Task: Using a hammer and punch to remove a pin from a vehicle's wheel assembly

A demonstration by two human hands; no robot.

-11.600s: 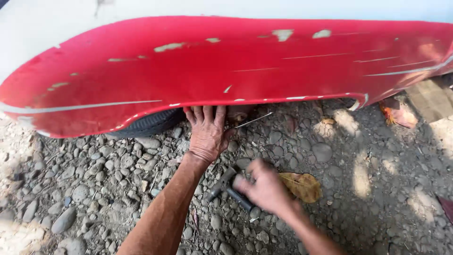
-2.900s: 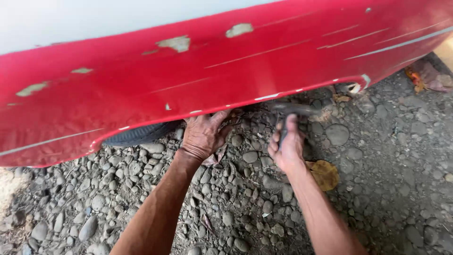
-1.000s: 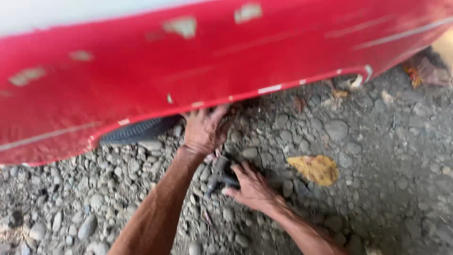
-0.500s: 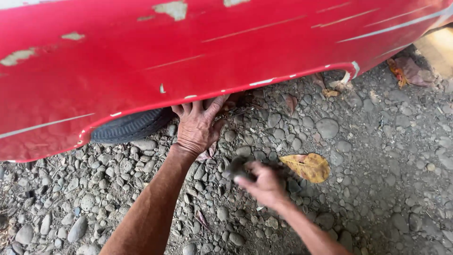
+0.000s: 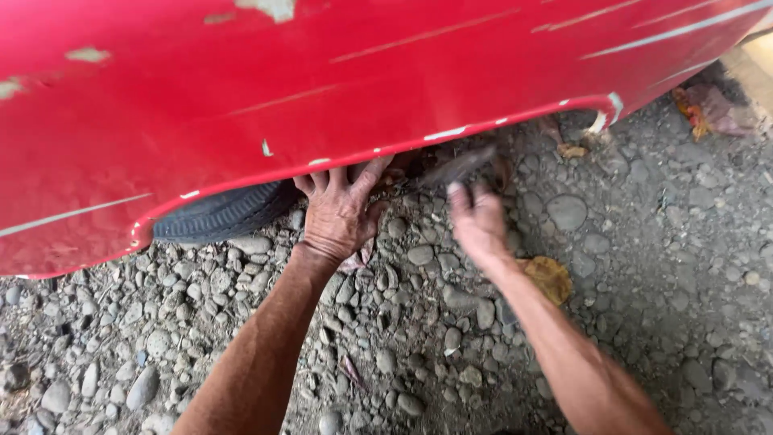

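Two hands under red fender [image 5: 338, 89] | left hand [image 5: 338, 213] fingers spread, pressed to gravel [image 5: 644, 266] by tyre [image 5: 221, 213]; right hand [image 5: 477, 221] grips blurred dark tool [image 5: 459, 167]; likely stiff, heavy; hold its handle

Gravel ground [image 5: 419, 354], yellow leaf [image 5: 550, 278], black tyre [image 5: 221, 216] resting on stones

Count under the red car body: two hands, one tyre, one tool, a few dead leaves

One red body panel [image 5: 322, 97], its paint chipped in several spots; one black tyre [image 5: 217, 213] showing beneath it; two bare hands, the left hand [image 5: 338, 213] and the right hand [image 5: 479, 221]; one dark blurred tool [image 5: 459, 167] above the right hand; one yellow leaf [image 5: 549, 278] on the gravel; one reddish leaf [image 5: 708, 109] at the far right; stones too many to count.
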